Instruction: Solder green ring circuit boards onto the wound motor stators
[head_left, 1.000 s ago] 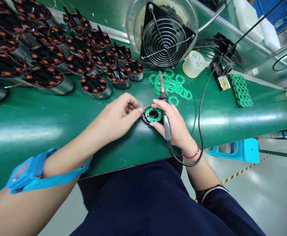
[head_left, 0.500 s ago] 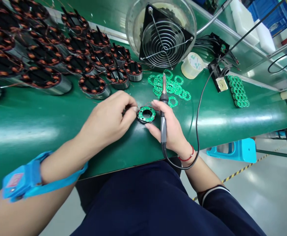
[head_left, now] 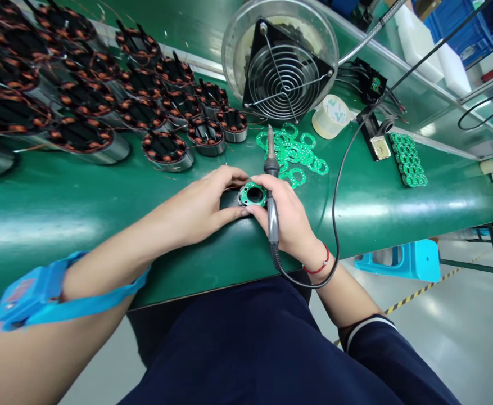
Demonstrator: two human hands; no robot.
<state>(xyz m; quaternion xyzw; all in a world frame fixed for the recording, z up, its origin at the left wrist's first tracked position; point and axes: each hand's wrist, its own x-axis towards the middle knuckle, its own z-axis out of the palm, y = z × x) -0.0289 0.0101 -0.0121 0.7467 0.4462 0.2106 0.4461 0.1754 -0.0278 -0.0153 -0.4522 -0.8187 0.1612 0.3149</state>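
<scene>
Green desk (head_left: 103, 214) mid-frame: left hand (head_left: 204, 205) and right hand (head_left: 290, 219) pinch the round board part (head_left: 252, 195) between them, right fingers also clamped on the upright soldering iron (head_left: 271, 185).

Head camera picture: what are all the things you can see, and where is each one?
Round motor part topped by a green ring-shaped circuit board: one, table middle, between both hands.
Black-handled soldering iron with black cord: one, in right hand, tip pointing away.
Loose green ring-shaped circuit boards: a pile, behind the hands.
Copper-wound black motor stators: many, rows at left.
Black square fan with wire grille: one, at back.
Roll of clear tape: one, right of fan.
Stacked green boards: rows, far right.
Green table mat: one.
Blue plastic stool: one, on floor.
Blue wrist strap: one, left wrist.
Left hand: gripping the part.
Right hand.
</scene>
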